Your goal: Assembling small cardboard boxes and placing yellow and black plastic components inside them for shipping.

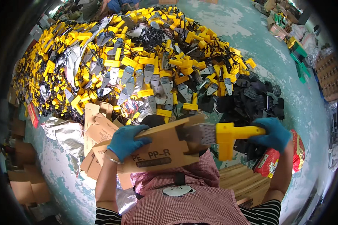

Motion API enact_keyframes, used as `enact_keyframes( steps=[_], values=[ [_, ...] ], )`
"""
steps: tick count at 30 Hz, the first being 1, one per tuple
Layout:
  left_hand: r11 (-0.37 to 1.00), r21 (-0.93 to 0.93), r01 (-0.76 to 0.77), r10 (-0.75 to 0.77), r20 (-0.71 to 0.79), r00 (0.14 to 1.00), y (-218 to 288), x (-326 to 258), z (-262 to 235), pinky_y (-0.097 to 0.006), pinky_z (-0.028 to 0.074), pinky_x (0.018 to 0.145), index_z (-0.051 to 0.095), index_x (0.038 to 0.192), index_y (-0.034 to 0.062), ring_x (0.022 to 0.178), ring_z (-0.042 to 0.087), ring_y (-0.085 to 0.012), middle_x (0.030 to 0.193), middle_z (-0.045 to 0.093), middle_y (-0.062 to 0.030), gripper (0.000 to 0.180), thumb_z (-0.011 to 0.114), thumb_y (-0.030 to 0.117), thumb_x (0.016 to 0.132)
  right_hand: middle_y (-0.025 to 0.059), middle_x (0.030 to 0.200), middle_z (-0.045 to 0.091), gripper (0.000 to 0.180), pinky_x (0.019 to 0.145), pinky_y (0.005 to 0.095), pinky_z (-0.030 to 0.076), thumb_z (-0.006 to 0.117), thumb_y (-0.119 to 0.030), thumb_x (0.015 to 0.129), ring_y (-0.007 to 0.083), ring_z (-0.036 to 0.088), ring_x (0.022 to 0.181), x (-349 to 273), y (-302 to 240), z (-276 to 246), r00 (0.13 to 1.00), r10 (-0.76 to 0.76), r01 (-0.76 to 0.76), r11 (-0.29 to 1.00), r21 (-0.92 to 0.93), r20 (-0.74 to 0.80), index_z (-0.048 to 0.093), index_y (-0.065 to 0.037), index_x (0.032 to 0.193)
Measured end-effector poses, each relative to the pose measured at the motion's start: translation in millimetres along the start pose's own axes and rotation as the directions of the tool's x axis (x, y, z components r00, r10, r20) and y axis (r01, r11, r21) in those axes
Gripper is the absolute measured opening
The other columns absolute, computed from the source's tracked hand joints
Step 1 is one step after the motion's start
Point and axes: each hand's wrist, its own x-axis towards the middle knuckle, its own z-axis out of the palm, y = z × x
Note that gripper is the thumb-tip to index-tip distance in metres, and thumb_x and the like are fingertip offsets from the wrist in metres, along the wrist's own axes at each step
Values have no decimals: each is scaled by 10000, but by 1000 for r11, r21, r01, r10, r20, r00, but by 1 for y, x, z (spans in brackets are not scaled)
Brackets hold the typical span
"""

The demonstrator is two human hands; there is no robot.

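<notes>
My right hand (273, 134), in a blue glove, closes round the yellow handle end of a pipe welder (225, 138). Its grey, perforated metal guard points left into the open end of a brown cardboard box (157, 140). The front of the metal is partly hidden by the box. At the box's other end, my left hand (129, 141), also gloved in blue, grips the cardboard with the thumb on the near face. The box is held slightly tilted above my lap, over a checked apron (184, 204).
A large heap of yellow pipe welders (146, 60) with black cords lies ahead. Black parts (255, 97) are piled at its right. Flattened cardboard (99, 127) sits at left, stacked boxes (244, 183) and a red bag (298, 150) at right. Another person (120, 4) is at the far edge.
</notes>
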Motion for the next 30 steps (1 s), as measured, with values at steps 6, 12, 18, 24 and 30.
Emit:
enact_keyframes(
  steps=[6, 12, 18, 24, 30],
  values=[
    [1000, 3, -2, 1, 161, 987, 27, 15, 31, -440, 489, 938, 649, 1251, 129, 1061, 636, -365, 1136, 681, -181, 540, 590, 537, 902, 154, 944, 677, 468, 793, 409, 523, 821, -393, 743, 324, 656, 889, 79, -20, 99, 992, -126, 128, 988, -86, 25, 678, -59, 1038],
    [994, 45, 97, -105, 220, 970, 3, 26, 50, -468, 489, 940, 644, 1257, 136, 1058, 651, -371, 1081, 696, -198, 639, 508, 654, 909, 143, 1036, 661, 500, 773, 398, 542, 856, -270, 737, 320, 659, 856, 78, -31, 182, 908, -61, 81, 996, 33, -414, 639, -24, 1114],
    [998, 60, -29, 18, 173, 985, -1, 22, 53, -454, 484, 954, 602, 1297, 107, 1071, 645, -370, 1143, 677, -194, 727, 595, 671, 838, 141, 1061, 721, 328, 820, 354, 543, 714, -144, 884, 209, 697, 947, 39, -20, 180, 801, 409, 2, 728, 685, -438, 650, 7, 1169],
    [951, 84, -298, 218, 504, 836, 61, 36, 33, -434, 462, 970, 580, 1297, 65, 1084, 622, -338, 1106, 660, -171, 852, 731, 663, 709, 39, 940, 732, 638, 634, 316, 544, 454, -655, 966, 174, 681, 772, -12, 113, 289, 586, 589, -571, -187, 799, 556, 671, -77, 1129],
    [577, 586, -569, 620, 138, 772, 113, 23, 10, -386, 433, 949, 559, 1310, 114, 1021, 569, -271, 1035, 592, -80, 759, 803, 411, 656, 49, 1123, 644, 338, 790, 320, 534, 495, -349, 1033, 192, 624, 936, -18, 67, 226, 798, 485, 345, 118, 931, -357, 566, -117, 1269]
  ],
)
